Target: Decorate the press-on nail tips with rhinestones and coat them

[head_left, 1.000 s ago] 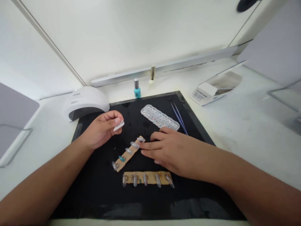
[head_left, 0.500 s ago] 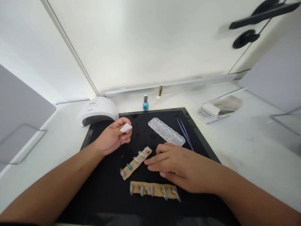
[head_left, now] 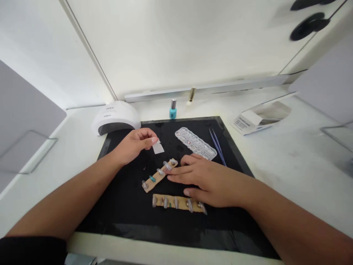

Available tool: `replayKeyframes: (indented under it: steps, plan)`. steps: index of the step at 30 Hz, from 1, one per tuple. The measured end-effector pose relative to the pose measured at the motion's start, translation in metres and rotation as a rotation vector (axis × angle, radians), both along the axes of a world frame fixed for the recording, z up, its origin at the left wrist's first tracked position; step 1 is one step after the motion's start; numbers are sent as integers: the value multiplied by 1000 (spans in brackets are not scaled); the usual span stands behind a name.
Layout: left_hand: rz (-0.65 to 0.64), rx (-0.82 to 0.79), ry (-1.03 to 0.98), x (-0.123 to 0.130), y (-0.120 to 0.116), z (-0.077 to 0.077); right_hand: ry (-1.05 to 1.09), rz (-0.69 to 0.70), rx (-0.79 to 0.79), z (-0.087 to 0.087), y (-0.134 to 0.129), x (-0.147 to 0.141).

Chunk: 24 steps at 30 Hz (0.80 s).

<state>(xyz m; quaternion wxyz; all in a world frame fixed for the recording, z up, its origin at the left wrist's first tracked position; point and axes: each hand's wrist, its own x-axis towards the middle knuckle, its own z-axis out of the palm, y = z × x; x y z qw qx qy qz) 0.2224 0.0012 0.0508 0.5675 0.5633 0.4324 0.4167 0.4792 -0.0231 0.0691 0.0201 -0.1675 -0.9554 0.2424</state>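
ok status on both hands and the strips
Left hand pinching white sheet. Right hand open, fingers at angled strip. Possible snag: lower strip, close by that hand.

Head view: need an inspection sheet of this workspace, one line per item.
Surface: black mat on a white table; tiny specks on the mat.
Work items: slanted strip with five nail tips, one teal; lower strip with five translucent tips; white piece.
Clutter: clear case, blue tweezers, teal bottle, gold-capped bottle, open box.
Grippers: bare hands; left hand pinches the white piece, right hand has fingertips at the slanted strip.
Cables: thin dark line far right, possibly a cord; cannot tell.
Surroundings: white domed device, back rail, black fittings.
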Motion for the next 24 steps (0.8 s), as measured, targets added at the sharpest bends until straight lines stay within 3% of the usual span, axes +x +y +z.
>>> replayKeyframes:
  steps: [7, 14, 18, 24]
  plan:
    - [-80, 111, 179, -1, -12, 15, -46, 8, 30, -1, -2, -2]
    - [-144, 258, 318, -5, -46, 32, -55, 36, 23, 2, -2, -7]
    - [-189, 351, 408, 0, -56, 23, -75, 31, 48, 1, -2, -9]
    - [-232, 466, 543, 1, -52, 9, -81, 40, 64, -1, -4, -9]
